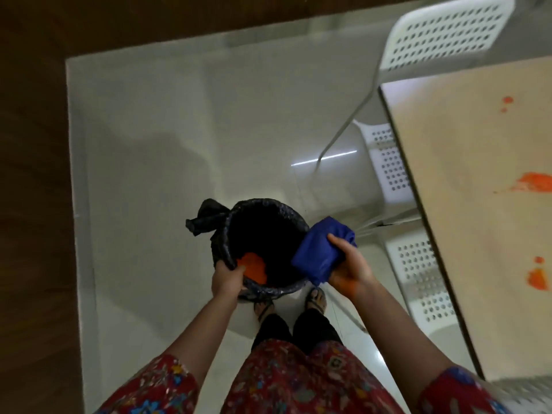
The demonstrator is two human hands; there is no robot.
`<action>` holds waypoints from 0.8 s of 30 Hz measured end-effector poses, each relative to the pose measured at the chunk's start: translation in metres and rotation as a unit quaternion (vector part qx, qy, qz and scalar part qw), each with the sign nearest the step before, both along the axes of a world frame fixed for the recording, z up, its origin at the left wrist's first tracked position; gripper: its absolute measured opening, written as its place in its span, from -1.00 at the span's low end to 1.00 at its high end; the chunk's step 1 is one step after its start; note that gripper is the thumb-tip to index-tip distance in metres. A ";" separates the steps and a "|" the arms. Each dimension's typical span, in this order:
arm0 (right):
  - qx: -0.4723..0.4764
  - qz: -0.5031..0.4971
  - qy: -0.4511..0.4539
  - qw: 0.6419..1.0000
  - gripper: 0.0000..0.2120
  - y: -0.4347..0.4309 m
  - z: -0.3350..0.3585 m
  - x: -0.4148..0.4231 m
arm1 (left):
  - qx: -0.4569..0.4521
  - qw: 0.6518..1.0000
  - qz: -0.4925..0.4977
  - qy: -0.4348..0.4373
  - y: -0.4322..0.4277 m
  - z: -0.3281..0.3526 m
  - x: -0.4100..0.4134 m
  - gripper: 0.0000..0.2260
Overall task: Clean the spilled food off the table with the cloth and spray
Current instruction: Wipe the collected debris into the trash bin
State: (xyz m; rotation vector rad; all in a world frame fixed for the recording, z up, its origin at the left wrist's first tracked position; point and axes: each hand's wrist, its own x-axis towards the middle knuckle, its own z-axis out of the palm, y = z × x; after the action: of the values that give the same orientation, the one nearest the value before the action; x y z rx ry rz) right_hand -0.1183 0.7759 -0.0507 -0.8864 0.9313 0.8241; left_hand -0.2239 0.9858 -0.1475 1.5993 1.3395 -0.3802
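A bunched blue cloth point(316, 255) is gripped in my right hand point(348, 264) over the right rim of a black-lined bin point(263, 231) on the floor. Orange smears mark the heel of that hand. My left hand point(228, 279) grips the bin's near-left rim, its fingers curled over the liner beside a lump of orange food point(252, 265) inside. The pale table point(478, 189) stands at the right with orange food spills point(534, 182), a smaller one near its front point(537, 277) and small spots farther back point(507, 100). No spray bottle is in view.
White perforated chairs point(421, 282) stand along the table's left side, another point(445, 34) at the back. The glossy pale floor point(179, 130) spreads left of the bin, bordered by dark wood point(33, 174). My sandalled feet point(316, 300) stand just behind the bin.
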 end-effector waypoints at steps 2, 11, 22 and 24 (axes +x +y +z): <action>0.078 -0.033 -0.029 0.996 -0.62 -0.014 0.036 0.001 | 0.012 0.999 -0.035 -0.010 -0.007 0.037 0.006 -0.69; 0.008 -0.122 -0.140 0.983 -0.73 -0.117 0.106 0.059 | 0.001 0.991 -0.111 -0.073 -0.081 0.101 0.082 -0.73; -0.514 -0.021 -0.338 0.788 -0.83 -0.340 0.091 0.172 | 0.007 0.984 -0.161 -0.078 -0.176 0.120 0.170 -0.75; -0.626 0.064 -0.280 0.725 -0.76 -0.380 0.074 0.199 | 0.019 0.982 -0.176 -0.071 -0.192 0.122 0.178 -0.79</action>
State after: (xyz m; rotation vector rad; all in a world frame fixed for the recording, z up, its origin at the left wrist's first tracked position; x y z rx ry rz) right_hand 0.0809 0.3958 0.0231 -2.2481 0.8004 -0.1532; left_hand -0.0460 0.7943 -0.0250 1.8627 0.9604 -0.4450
